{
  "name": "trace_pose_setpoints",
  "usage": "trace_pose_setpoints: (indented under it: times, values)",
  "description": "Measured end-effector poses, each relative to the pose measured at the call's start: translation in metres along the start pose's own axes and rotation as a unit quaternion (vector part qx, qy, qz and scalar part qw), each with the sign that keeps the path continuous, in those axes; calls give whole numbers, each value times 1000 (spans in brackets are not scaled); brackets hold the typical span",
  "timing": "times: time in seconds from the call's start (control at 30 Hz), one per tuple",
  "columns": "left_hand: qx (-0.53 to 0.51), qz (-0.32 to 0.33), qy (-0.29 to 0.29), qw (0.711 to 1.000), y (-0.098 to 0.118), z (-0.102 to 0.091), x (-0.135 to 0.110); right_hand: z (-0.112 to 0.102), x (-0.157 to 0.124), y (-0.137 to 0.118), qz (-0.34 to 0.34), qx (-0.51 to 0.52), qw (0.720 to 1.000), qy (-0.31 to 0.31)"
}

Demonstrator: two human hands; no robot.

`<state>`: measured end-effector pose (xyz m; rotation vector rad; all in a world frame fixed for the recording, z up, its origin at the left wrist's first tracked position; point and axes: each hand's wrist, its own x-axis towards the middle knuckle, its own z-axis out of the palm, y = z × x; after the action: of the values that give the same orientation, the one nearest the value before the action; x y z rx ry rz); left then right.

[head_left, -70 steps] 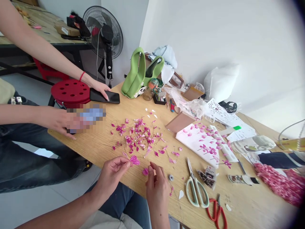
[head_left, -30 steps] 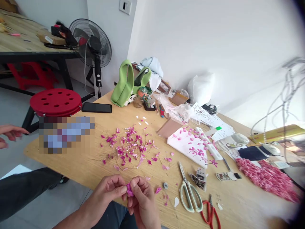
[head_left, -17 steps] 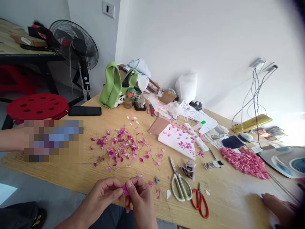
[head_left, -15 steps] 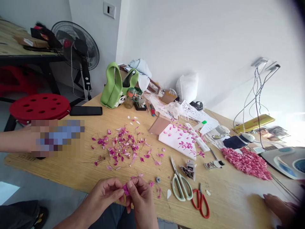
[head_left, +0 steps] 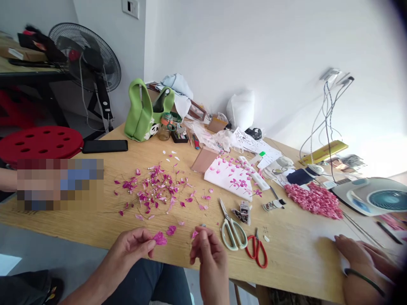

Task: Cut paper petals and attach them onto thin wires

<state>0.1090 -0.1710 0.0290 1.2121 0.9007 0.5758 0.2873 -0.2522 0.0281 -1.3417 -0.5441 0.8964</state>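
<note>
My left hand pinches a crinkled magenta petal piece between thumb and fingertips, just above the table's front edge. My right hand is apart from it, thumb and fingers curled together; whatever they hold, if anything, is hidden. A small pink petal shows right at its fingertips, and a small spool is partly covered behind them. Between the hands, a darker magenta petal piece lies on the wood. Beyond is a loose pile of magenta petals and thin stems with pearl-like beads.
Pale-handled scissors and red-handled snips lie to the right. Farther back are a white board with pink flowers, a small bottle and a green bag. Another person's hands rest at the right; another arm reaches in left.
My hands were together over a magenta piece; now they are apart, the piece staying in my left hand. My view has shifted right. The other person's hands at right show more.
</note>
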Motion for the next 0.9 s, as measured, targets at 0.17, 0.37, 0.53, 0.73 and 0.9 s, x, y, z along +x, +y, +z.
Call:
trace_pose_setpoints:
  times: [0.17, 0.37, 0.53, 0.73, 0.9]
  values:
    - [22, 10, 29, 999, -11, -11, 3, -53, 3, -13, -83, -14, 984, 156]
    - [27, 18, 34, 999, -9, -5, 8, -73, 1, -13, -53, -108, 985, 126]
    - [6, 7, -11, 1000, 1, 18, 8, -27, -6, -6, 43, -24, 995, -88]
    - [1, 7, -58, 998, -2, 33, 4, 5, -8, 4, 90, 33, 981, -167]
    - [-1, 11, -63, 998, -11, 33, 2, 7, -9, 10, 102, -2, 980, -170]
